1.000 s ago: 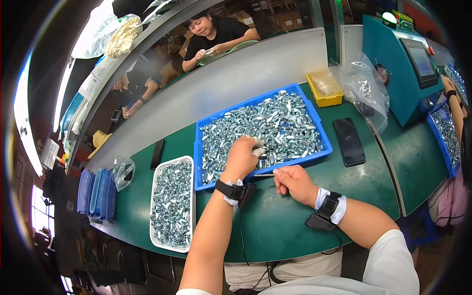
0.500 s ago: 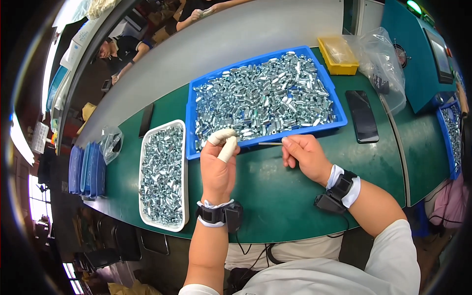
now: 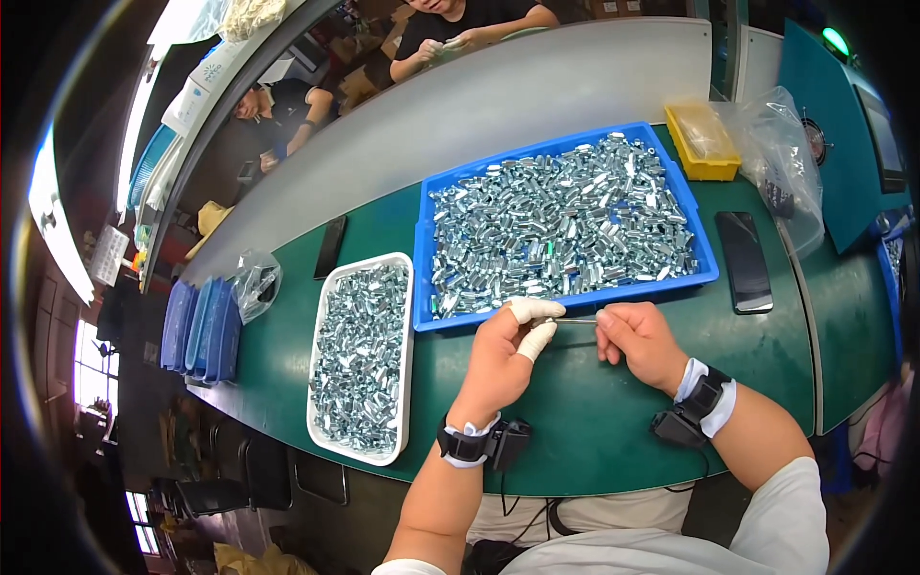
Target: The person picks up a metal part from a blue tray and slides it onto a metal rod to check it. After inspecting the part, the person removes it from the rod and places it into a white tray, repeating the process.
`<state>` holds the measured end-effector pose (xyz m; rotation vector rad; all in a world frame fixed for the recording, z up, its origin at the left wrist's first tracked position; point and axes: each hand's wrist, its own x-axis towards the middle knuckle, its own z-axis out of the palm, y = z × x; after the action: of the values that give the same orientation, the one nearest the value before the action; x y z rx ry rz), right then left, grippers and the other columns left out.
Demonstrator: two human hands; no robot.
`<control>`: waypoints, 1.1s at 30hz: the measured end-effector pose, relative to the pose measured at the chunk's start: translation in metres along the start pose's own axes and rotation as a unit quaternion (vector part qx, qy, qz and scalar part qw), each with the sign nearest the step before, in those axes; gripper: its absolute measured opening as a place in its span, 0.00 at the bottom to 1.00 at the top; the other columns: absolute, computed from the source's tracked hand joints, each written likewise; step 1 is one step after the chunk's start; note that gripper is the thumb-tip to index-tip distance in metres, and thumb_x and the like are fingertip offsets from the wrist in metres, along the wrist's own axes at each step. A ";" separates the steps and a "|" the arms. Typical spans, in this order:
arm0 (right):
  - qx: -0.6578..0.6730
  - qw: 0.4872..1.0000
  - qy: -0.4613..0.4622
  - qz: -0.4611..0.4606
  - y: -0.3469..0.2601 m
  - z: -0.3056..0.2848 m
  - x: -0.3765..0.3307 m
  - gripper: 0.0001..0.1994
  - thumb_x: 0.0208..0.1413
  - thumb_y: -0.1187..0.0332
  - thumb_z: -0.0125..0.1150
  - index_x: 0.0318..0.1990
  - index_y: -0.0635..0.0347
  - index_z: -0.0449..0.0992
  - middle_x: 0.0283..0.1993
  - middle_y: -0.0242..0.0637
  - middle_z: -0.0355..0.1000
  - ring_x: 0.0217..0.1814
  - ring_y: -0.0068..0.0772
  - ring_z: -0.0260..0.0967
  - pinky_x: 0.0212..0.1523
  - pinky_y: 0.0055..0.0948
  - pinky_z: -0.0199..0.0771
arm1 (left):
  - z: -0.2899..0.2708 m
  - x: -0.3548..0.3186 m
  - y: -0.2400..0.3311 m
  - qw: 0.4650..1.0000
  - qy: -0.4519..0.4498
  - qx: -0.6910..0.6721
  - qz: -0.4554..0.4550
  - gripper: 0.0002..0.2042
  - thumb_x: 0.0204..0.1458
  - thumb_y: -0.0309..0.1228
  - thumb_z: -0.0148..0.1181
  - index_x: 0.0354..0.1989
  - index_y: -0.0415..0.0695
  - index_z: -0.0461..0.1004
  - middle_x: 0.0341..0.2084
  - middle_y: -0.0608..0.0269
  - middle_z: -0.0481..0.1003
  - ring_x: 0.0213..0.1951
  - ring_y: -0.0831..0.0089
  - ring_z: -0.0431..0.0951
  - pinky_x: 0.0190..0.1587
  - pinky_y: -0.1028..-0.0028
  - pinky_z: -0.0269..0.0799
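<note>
My left hand (image 3: 498,362), with pale finger covers on thumb and forefinger, pinches a small metal part, mostly hidden between the fingertips. From the right, my right hand (image 3: 644,345) grips a thin metal rod (image 3: 579,321) between thumb and forefinger. The rod's far end reaches the left fingertips; whether it enters the part I cannot tell. Both hands are just off the near edge of a large blue tray (image 3: 613,290), heaped with shiny hexagonal metal pieces (image 3: 565,216). Left of it stands a white tray (image 3: 407,374) full of similar pieces (image 3: 359,359).
On the green table (image 3: 575,422) a black phone (image 3: 745,264) lies to the right. A yellow bin (image 3: 714,170) and a clear plastic bag (image 3: 781,163) stand behind it. Blue bins (image 3: 201,331) and a dark flat object (image 3: 331,247) are at the left. Two people sit beyond the grey partition (image 3: 565,101).
My left hand has moved right to the rod's end, and its thumb and forefinger now pinch there. The right hand keeps the rod. The whole view has shifted, with the trays appearing further right and lower.
</note>
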<state>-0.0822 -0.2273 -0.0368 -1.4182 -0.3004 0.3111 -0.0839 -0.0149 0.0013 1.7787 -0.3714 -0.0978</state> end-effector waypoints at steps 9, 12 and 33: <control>-0.122 0.992 -0.008 -0.027 -0.004 0.005 0.002 0.17 0.63 0.66 0.50 0.22 0.63 0.73 0.16 0.30 0.68 0.18 0.17 0.64 0.21 0.21 0.62 | 0.005 0.001 0.010 0.996 -0.036 0.086 -0.007 0.10 0.56 0.19 0.55 0.46 0.39 0.74 0.30 0.65 0.76 0.30 0.80 0.73 0.35 0.80 0.69; -0.143 0.988 -0.022 -0.046 -0.003 0.007 0.001 0.16 0.62 0.66 0.51 0.23 0.63 0.73 0.16 0.30 0.68 0.18 0.17 0.64 0.21 0.21 0.63 | 0.012 0.002 0.005 0.992 -0.054 -0.029 -0.113 0.11 0.55 0.20 0.56 0.47 0.39 0.72 0.28 0.66 0.76 0.29 0.79 0.74 0.34 0.79 0.70; 0.012 0.999 -0.039 0.015 0.000 0.002 0.005 0.19 0.65 0.62 0.48 0.23 0.62 0.73 0.16 0.27 0.66 0.18 0.16 0.61 0.23 0.18 0.61 | 0.021 0.001 0.002 0.995 0.031 0.086 0.029 0.08 0.52 0.23 0.61 0.39 0.36 0.73 0.27 0.55 0.78 0.31 0.67 0.79 0.35 0.74 0.73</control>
<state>-0.0780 -0.2231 -0.0363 -1.3909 -0.3388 0.3933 -0.0889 -0.0348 -0.0021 1.9336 -0.3960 0.0323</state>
